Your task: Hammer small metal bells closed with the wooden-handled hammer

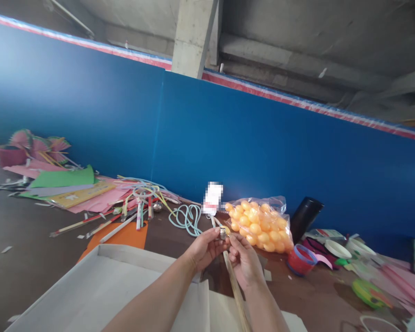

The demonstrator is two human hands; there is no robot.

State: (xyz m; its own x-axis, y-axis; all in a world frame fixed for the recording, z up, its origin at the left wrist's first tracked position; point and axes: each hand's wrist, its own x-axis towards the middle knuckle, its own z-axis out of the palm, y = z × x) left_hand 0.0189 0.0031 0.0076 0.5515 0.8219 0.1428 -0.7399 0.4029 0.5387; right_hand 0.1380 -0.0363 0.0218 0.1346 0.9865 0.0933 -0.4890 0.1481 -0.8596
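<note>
My left hand [204,249] and my right hand [244,260] meet above the brown table [31,258], fingers pinched together. Between the fingertips sits a small silvery round piece [223,233], perhaps a bell. A thin wooden stick [237,295] runs from the fingers down past my right wrist toward me. My left fingers pinch the silvery piece; my right fingers close around the stick's top end. A clear bag of orange balls [259,223] lies just behind the hands.
A white cardboard tray [100,286] lies under my forearms. Light blue cords [186,219], sticks and coloured paper sheets [72,189] spread at left. A black cup [306,216], red tape roll [300,260] and small dishes sit right. A blue wall [263,147] backs the table.
</note>
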